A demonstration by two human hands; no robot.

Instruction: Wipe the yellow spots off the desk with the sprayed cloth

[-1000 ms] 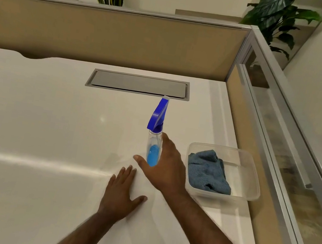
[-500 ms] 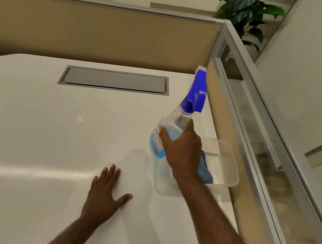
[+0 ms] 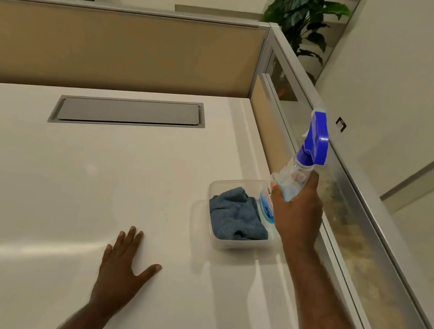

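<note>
Blue microfibre cloth (image 3: pixel 235 216) sits unsprayed in its clear plastic tub (image 3: pixel 220 244). My right hand (image 3: pixel 298 213) grips the spray bottle (image 3: pixel 293 175) by the body, nozzle aimed away; left hand (image 3: pixel 120 269) lies flat, fingers spread. I reckon the mist overshoots onto the desk (image 3: pixel 90 185).

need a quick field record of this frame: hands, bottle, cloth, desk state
left hand: flat on desk, fingers spread, empty
right hand: gripping spray bottle
spray bottle: lifted, tilted, over the tub's right end
cloth: blue, crumpled, in clear tub
tub: on desk near right edge
desk: white, no yellow spots discernible
cable hatch: closed
</note>
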